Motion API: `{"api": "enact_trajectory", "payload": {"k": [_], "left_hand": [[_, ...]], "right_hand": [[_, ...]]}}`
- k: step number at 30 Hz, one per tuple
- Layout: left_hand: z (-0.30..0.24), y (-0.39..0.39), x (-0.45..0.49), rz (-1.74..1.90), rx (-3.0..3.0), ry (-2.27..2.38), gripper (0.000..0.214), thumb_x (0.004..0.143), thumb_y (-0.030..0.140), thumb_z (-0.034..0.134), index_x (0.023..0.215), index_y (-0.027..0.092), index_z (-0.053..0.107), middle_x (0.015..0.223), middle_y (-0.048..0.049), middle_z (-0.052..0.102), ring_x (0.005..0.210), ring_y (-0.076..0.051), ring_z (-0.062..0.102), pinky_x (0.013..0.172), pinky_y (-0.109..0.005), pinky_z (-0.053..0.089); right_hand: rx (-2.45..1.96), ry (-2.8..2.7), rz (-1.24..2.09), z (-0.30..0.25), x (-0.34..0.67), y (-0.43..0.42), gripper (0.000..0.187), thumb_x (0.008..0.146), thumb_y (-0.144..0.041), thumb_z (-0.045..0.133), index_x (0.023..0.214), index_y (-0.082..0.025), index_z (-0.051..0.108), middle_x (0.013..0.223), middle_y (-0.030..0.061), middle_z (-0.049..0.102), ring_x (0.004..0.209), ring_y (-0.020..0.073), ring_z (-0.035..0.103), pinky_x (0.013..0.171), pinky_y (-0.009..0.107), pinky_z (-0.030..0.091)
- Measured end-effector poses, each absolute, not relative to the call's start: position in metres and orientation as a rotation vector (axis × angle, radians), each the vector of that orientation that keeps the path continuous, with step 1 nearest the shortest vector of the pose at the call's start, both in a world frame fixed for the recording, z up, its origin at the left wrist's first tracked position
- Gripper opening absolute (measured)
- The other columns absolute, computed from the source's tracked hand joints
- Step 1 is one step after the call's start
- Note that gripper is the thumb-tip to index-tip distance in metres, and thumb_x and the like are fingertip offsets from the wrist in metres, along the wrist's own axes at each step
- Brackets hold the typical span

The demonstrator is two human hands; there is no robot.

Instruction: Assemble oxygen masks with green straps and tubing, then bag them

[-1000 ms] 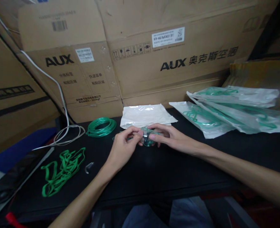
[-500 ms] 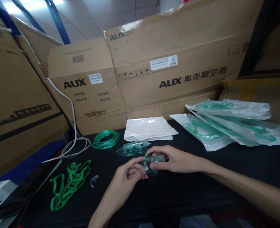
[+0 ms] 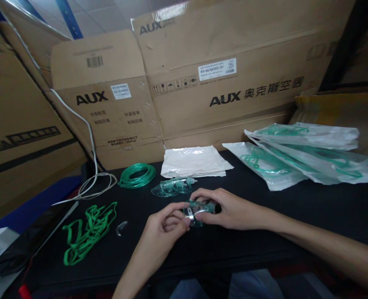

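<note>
Both my hands meet over the middle of the black table [image 3: 233, 245]. My right hand [image 3: 225, 209] is closed round a clear green plastic mask [image 3: 195, 212] with a small metal strip on it. My left hand [image 3: 165, 228] pinches the mask's near edge with thumb and fingers. Just beyond them lie more clear green masks [image 3: 171, 187], nested together on the table.
A coil of green tubing [image 3: 137, 175] and a stack of empty white pouches [image 3: 194, 162] lie further back. Green elastic straps [image 3: 88, 232] and a small clear clip [image 3: 121, 227] lie at left. Sealed pouches with green tubing [image 3: 305, 155] sit at right. Cardboard boxes [image 3: 221, 79] wall the back.
The view tilted up and then slightly down. My hands came nearer to me with the mask, away from the nested masks, which now show on the table.
</note>
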State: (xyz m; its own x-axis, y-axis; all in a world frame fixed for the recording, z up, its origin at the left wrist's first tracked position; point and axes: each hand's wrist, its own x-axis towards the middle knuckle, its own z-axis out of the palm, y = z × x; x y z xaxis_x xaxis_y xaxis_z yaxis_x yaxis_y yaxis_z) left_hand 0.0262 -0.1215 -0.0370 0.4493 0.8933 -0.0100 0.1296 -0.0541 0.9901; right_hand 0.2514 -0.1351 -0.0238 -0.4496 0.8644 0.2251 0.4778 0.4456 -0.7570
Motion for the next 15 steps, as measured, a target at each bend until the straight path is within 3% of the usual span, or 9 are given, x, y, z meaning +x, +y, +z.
{"api": "enact_trajectory", "payload": {"k": [4, 15], "left_hand": [[-0.036, -0.124, 0.028, 0.787, 1.529, 0.952, 0.043, 0.075, 0.037, 0.076, 0.110, 0.013, 0.072, 0.073, -0.0012, 0.067, 0.061, -0.013, 0.064, 0.061, -0.023, 0.054], [-0.041, -0.127, 0.033, 0.903, 1.565, 0.979, 0.035, 0.077, 0.039, 0.076, 0.102, 0.015, 0.069, 0.067, 0.0021, 0.062, 0.049, -0.009, 0.054, 0.041, -0.017, 0.047]], "right_hand": [[-1.153, -2.119, 0.785, -0.027, 0.249, -0.137, 0.033, 0.089, -0.036, 0.066, 0.117, -0.020, 0.065, 0.098, 0.0044, 0.072, 0.081, 0.0173, 0.063, 0.072, 0.026, 0.047], [-1.110, -2.063, 0.861, -0.030, 0.236, -0.139, 0.018, 0.088, -0.022, 0.060, 0.103, -0.018, 0.068, 0.075, -0.0030, 0.063, 0.064, 0.0112, 0.051, 0.061, 0.022, 0.039]]}}
